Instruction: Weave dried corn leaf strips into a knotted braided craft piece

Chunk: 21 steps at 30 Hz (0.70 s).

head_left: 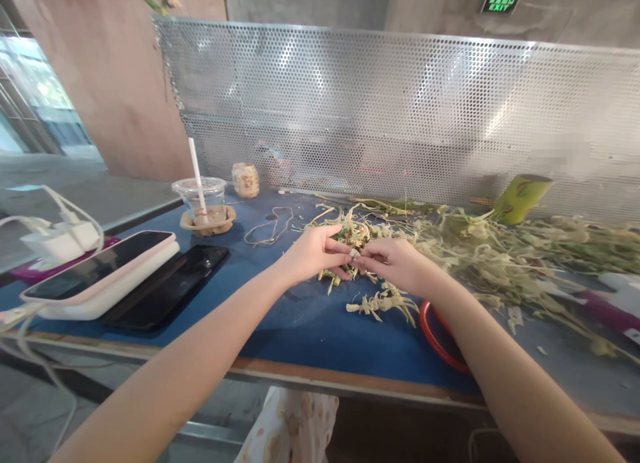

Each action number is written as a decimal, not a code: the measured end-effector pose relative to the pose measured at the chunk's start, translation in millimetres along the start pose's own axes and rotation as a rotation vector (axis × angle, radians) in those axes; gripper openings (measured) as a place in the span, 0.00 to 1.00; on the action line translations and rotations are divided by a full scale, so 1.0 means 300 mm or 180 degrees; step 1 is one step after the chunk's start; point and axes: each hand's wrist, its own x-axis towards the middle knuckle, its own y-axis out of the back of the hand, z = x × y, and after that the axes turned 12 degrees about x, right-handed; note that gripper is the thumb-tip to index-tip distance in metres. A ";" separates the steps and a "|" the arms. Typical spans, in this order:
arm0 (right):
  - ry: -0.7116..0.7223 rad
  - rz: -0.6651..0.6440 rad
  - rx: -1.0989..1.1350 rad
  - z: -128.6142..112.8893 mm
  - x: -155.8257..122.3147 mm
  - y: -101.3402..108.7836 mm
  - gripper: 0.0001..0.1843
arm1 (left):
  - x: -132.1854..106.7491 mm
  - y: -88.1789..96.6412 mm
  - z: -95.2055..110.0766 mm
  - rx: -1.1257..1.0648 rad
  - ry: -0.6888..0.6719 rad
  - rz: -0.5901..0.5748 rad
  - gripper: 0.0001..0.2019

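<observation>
Over a heap of pale dried plant material [359,231], my left hand [316,253] and my right hand [395,262] meet fingertip to fingertip. A small pale piece [354,254] is pinched between them; its kind is too small to tell. My left thumb and index finger are closed at it, while the other fingers curve loosely. My right thumb and forefinger close on its other side. Just below the hands lies a separate dried sprig [380,304]. Beneath my right forearm, a red-orange ring-shaped rim [434,340] is partly hidden.
Dried stalks [505,263] spread across the table's right side, near a tilted green cup [523,198]. At left are two phones, one pale-cased [100,270] and one black [167,286], and a lidded plastic cup [203,200] with a straw. A perforated metal screen [350,110] bounds the back.
</observation>
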 end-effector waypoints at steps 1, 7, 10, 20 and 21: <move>-0.0085 -0.0025 0.0044 -0.001 -0.001 0.002 0.16 | -0.001 0.000 -0.001 0.0077 -0.0058 -0.0012 0.40; -0.0200 -0.0024 0.0087 -0.007 -0.005 0.004 0.17 | 0.000 0.001 -0.013 0.0315 -0.0186 0.0090 0.40; -0.0136 0.0123 -0.0107 -0.007 -0.003 0.001 0.16 | -0.001 -0.003 -0.014 0.0377 -0.0193 0.0095 0.40; 0.0122 -0.0149 0.0203 -0.012 -0.022 0.034 0.15 | -0.017 -0.010 0.016 -0.0221 -0.0103 -0.0331 0.43; 0.0137 -0.0140 0.0251 -0.012 -0.026 0.039 0.15 | -0.019 -0.010 0.022 -0.0289 -0.0077 -0.0324 0.43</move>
